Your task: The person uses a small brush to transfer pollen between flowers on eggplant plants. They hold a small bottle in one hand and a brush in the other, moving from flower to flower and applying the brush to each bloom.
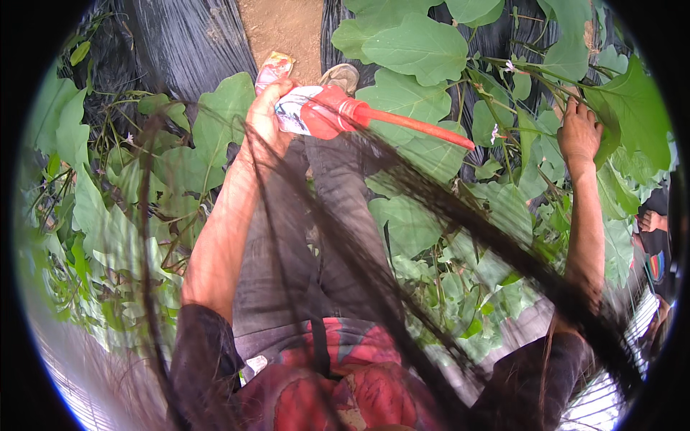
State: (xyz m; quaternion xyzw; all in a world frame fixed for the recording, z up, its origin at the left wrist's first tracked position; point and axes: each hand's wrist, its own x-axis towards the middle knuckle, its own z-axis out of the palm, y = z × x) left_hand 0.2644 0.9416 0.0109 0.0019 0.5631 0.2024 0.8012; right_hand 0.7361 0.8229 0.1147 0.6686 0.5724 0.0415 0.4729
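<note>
My left hand is closed around a plastic bottle with red contents or a red coating and a printed label. The bottle lies tilted on its side, and a thin red stick or tube sticks out of its mouth to the right. A red and yellow printed packet shows just beyond the same hand; whether the fingers hold it too is unclear. Far to the right, my right hand reaches in among broad-leaved plant stems, its fingers bent near a large green leaf. What those fingers touch is hidden.
Leafy plants with small pale purple flowers stand on both sides. Black plastic sheeting covers the beds beside a bare soil path. Dark strands of hair cross the view. Another person's hand shows at the right rim.
</note>
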